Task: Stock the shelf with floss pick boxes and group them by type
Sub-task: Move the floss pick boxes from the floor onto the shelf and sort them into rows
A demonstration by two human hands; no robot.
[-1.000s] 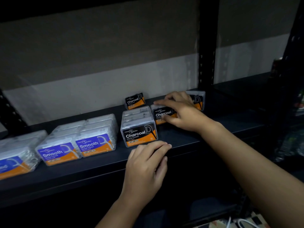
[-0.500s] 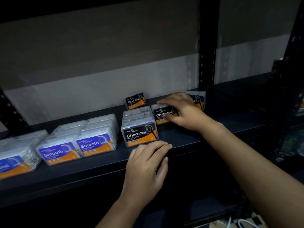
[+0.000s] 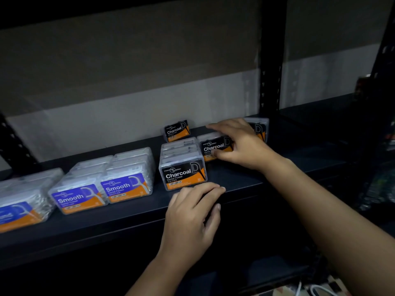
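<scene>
On the dark shelf [image 3: 132, 210] stand rows of clear floss pick boxes. Blue-labelled Smooth boxes [image 3: 126, 186] fill the left side. A row of black-labelled Charcoal boxes [image 3: 183, 174] stands at the middle. My right hand [image 3: 243, 144] grips a Charcoal box [image 3: 213, 146] just right of that row, fingers over its top and thumb on its front. One more Charcoal box [image 3: 176, 130] stands at the back, and another [image 3: 259, 127] shows behind my right hand. My left hand [image 3: 192, 216] lies flat on the shelf's front edge, holding nothing.
A black upright post [image 3: 271, 60] rises behind the right hand. The wall [image 3: 106, 116] closes the back of the shelf. Dark shelving [image 3: 380, 124] continues at the right. White cables [image 3: 316, 290] lie on the floor at the bottom right.
My right hand has slid the Charcoal box slightly back and left, toward the Charcoal row. The left hand has stayed on the shelf edge.
</scene>
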